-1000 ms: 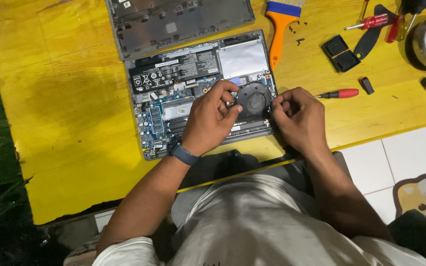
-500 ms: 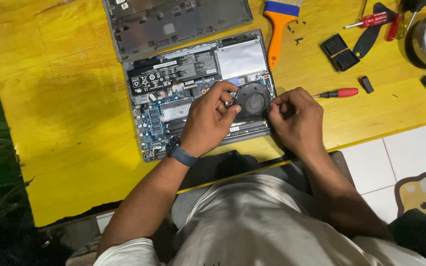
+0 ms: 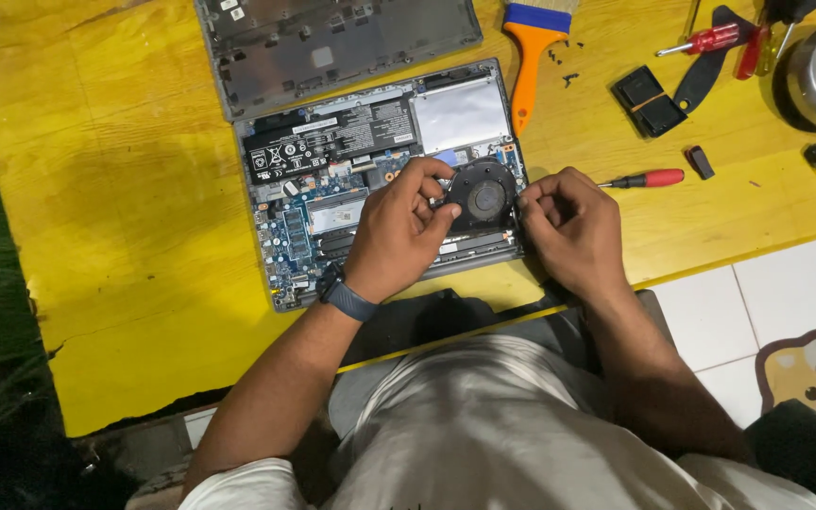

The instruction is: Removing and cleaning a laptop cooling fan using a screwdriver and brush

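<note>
Fan (image 3: pixel 485 196), round and black, sits in the lower right corner of the opened laptop (image 3: pixel 332 189) on the yellow bench (image 3: pixel 125 189). My left hand (image 3: pixel 399 231) pinches its left rim with curled fingers; my right hand (image 3: pixel 569 227) is clenched against its right edge, though I cannot tell what it grips. Inside the chassis lie a black battery (image 3: pixel 332 142) and a silver plate (image 3: pixel 460 111). Above it rests the detached bottom cover (image 3: pixel 332 42). Right of my right hand lies a red screwdriver (image 3: pixel 649 178), with an orange brush (image 3: pixel 531 57) beyond. The laptop lies close to the bench's near edge; open surface spreads to its left.
</note>
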